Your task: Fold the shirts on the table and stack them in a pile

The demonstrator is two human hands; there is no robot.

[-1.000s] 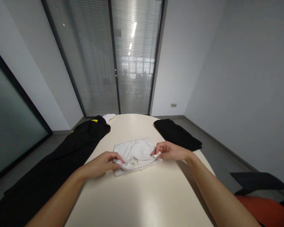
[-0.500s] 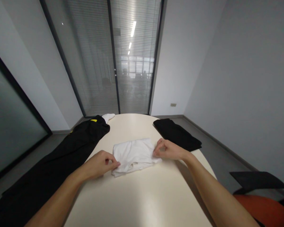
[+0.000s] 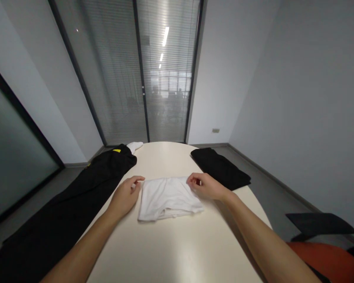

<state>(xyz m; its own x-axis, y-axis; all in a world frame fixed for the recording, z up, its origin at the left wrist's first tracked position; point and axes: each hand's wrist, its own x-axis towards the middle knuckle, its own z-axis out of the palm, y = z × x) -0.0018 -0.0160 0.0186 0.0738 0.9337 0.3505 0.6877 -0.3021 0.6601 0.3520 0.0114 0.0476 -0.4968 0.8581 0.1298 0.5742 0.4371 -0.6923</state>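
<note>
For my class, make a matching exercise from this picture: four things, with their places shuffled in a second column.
1. Folded white cloth
2. Folded black cloth
3. Black garment with yellow patch
4. Red-orange seat

A. Picture's lower right
B. Table's left side
C. Between left hand and right hand
D. Table's right side

Pairs: 1-C, 2-D, 3-B, 4-A

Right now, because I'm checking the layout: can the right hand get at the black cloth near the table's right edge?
Probably yes: nothing visible separates the right hand from the black cloth just beyond it, though that hand is at the white cloth.
</note>
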